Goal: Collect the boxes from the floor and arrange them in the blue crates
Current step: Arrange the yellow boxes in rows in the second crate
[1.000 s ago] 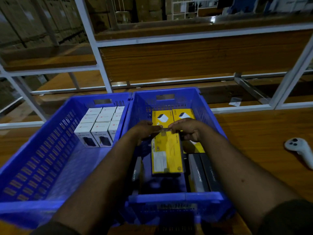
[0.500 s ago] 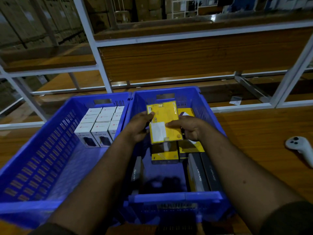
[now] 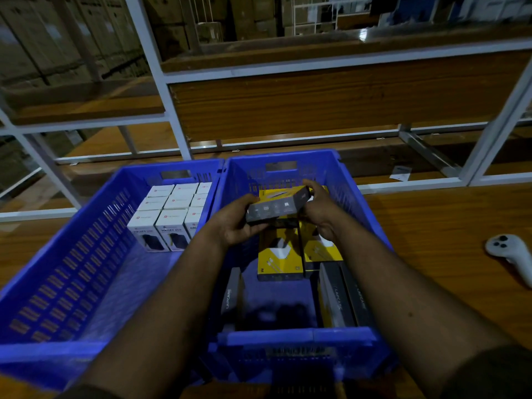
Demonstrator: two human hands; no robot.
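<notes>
Two blue crates stand side by side on a wooden surface. The left crate holds several white boxes packed at its far end. Inside the right crate lie yellow boxes and grey boxes on edge. Both hands hold one yellow box with a grey side above the right crate's far half, its grey side turned toward me. My left hand grips its left end, while my right hand grips the right end.
A white hand controller lies on the wood to the right of the crates. Behind them rises a white metal rack with wooden shelves. A small card lies on the lower shelf at right. Stacked cartons fill the dim background.
The yellow box went from lying flat in the right crate to being lifted and turned, so its grey side now faces me. Both hands rose and moved toward the crate's far end.
</notes>
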